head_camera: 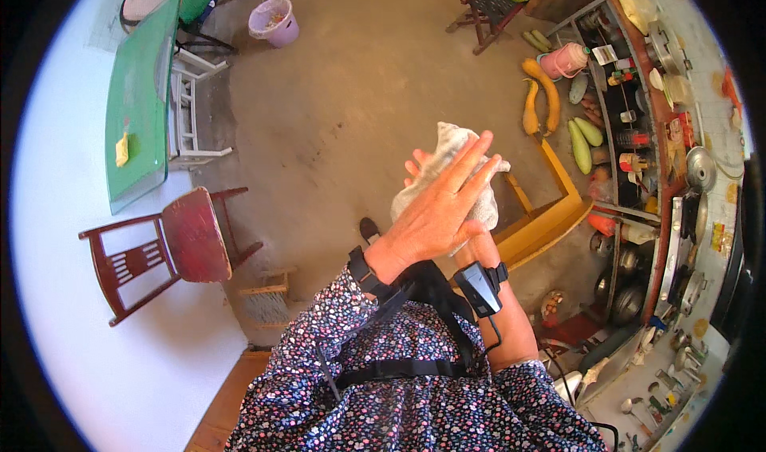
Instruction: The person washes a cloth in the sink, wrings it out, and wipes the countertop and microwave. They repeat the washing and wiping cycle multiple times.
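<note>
A crumpled whitish cloth [413, 197] lies between my two hands, in front of my body. My left hand [440, 206] is laid flat over the cloth, back of the hand upward, its fingers straight and slightly spread. Beneath the cloth is my right hand [417, 166], with its fingertips showing past the cloth's left edge; its palm is hidden. Dark straps go round both wrists, and a black device [479, 289] sits on the right one.
A yellow wooden stool [538, 230] lies tipped to the right, near squashes [550, 96] and crowded shelves [655, 212]. On the left are a red wooden chair [194, 235] and a green-topped table [140, 99]. A lilac bin [284, 33] stands farther off.
</note>
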Demonstrator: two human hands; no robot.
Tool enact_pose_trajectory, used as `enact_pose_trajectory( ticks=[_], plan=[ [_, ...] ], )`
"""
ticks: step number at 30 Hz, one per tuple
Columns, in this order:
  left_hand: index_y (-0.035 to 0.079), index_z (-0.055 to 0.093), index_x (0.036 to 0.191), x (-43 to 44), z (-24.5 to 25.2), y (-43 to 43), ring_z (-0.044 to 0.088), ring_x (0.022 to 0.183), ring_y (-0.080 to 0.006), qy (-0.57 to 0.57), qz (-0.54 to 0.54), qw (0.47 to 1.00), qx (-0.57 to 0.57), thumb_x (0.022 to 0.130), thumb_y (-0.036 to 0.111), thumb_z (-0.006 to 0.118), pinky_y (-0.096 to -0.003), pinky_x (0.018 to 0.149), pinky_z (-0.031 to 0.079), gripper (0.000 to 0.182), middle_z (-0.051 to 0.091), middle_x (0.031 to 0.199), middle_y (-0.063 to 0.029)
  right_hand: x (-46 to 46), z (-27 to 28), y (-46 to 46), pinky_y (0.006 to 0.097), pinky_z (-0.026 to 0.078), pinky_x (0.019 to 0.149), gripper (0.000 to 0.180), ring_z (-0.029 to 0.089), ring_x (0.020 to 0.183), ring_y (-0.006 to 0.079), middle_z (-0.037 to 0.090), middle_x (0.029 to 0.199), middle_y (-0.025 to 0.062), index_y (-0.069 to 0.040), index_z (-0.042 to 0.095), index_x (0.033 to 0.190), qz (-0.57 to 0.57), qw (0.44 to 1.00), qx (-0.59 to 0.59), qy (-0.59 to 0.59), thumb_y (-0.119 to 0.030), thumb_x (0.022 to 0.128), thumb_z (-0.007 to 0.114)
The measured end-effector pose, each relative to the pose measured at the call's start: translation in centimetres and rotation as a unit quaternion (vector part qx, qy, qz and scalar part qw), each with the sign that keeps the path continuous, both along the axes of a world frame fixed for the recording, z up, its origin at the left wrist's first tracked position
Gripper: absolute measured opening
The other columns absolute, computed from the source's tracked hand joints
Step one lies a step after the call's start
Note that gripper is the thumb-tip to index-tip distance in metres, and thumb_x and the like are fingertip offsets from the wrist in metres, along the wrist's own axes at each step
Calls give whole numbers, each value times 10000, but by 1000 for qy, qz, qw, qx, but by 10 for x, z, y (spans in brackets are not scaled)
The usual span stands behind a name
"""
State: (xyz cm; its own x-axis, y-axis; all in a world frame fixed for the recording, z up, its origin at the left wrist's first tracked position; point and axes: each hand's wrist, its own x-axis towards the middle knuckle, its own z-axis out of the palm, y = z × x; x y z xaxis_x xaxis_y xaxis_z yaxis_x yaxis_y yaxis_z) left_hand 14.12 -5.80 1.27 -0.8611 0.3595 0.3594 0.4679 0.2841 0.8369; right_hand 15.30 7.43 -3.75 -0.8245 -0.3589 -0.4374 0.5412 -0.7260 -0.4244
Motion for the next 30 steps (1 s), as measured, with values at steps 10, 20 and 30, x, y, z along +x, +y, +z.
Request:
enact_pose_trajectory(
  ticks=[10,20,30],
  plan=[
    [170,334,1457,-162,6,-32,220,1400,-386,106,114,922,-354,838,124,525,-635,1103,157,649,343,1476,-108,-136,-13,-45,377,390,1009,556,470,1197,262,468,1354,110,-79,420,1363,30,998,-51,-8,-452,951,443],
    [105,350,1447,-370,61,-79,153,1427,-389,78,119,985,-96,859,340,511,-569,1140,66,653,266,1525,-144,-363,38,-77,380,407,997,580,487,1178,266,483,1339,113,-78,430,1357,63,995,-71,25,-494,953,426],
    [-32,181,1468,-518,12,-117,88,1432,-396,19,65,998,-15,900,686,284,-500,1153,73,922,129,1543,-222,-559,42,-136,383,425,984,607,504,1159,269,499,1325,116,-78,439,1352,46,996,-68,23,-536,955,408]
  ],
)
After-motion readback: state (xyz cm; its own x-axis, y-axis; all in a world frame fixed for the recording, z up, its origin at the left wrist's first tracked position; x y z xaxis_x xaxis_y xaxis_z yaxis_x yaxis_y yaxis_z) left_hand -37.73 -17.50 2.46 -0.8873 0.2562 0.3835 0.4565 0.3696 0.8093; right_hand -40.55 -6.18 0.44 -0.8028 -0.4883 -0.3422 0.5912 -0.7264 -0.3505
